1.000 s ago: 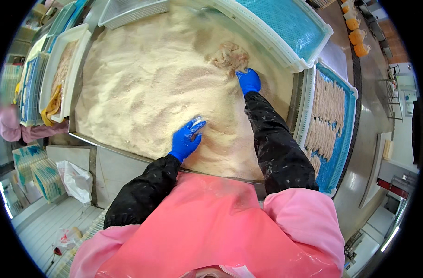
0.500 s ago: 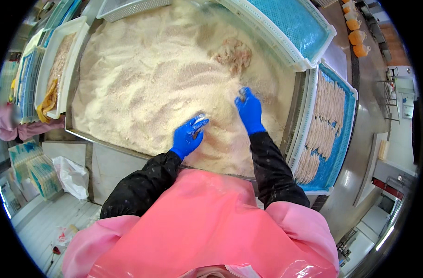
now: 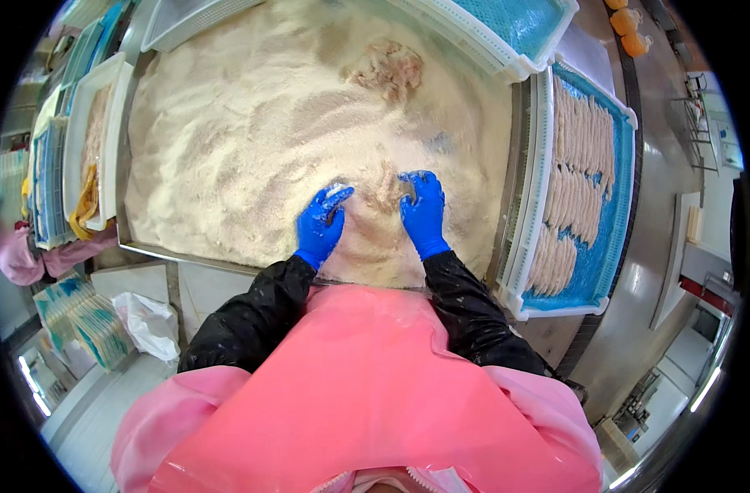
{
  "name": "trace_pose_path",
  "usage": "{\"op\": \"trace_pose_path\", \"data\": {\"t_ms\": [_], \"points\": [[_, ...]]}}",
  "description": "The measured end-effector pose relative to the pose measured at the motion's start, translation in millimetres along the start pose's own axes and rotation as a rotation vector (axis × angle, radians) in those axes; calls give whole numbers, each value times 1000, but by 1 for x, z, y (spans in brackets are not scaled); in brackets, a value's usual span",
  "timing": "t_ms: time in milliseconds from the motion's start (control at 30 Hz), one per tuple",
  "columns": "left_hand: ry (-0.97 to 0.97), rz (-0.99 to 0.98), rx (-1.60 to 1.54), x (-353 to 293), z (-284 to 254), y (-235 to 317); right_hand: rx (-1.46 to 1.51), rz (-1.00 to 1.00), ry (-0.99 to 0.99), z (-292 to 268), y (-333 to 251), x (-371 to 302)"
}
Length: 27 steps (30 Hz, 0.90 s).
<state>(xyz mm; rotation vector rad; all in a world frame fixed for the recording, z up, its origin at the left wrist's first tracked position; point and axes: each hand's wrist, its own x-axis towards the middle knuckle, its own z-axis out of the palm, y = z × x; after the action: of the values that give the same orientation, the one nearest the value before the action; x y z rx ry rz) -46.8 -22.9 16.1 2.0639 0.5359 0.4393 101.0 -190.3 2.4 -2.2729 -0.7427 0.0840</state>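
Pale crumbs (image 3: 227, 164) fill a wide metal-rimmed tray in front of me. My left hand (image 3: 319, 226), in a blue glove, hovers low over the crumbs near the tray's close side, its fingers bent and thumb apart. My right hand (image 3: 424, 215), gloved alike, is opposite it, fingers curved toward the left. Between the two lies a small crumb-dusted clump of pale meat (image 3: 385, 187), close to the right fingertips; whether they touch it I cannot tell. Farther off, a bigger pile of raw, pinkish meat pieces (image 3: 387, 70) rests on the crumbs.
To the right, a blue-lined white tray (image 3: 590, 275) holds rows of coated strips (image 3: 574, 197). Another blue-lined tray (image 3: 506, 29) overlaps the far right corner. A white tub (image 3: 120, 103) with a yellow cloth (image 3: 85, 201) stands left, near another person's pink sleeve (image 3: 71, 251).
My right hand has come back toward me and left, nearer my left hand. The clump of meat now shows between them. My view has shifted slightly.
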Motion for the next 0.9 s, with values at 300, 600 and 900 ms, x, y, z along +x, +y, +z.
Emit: {"op": "trace_pose_path", "data": {"t_ms": [300,600,900], "points": [[-81,89,467,62,44,43,-130,-84,-221,-30,3,-16],[-61,-334,-579,67,63,27,160,49,-56,-45,17,-24],[60,-702,-1738,52,28,58,500,141,-61,-59,-40,1]]}}
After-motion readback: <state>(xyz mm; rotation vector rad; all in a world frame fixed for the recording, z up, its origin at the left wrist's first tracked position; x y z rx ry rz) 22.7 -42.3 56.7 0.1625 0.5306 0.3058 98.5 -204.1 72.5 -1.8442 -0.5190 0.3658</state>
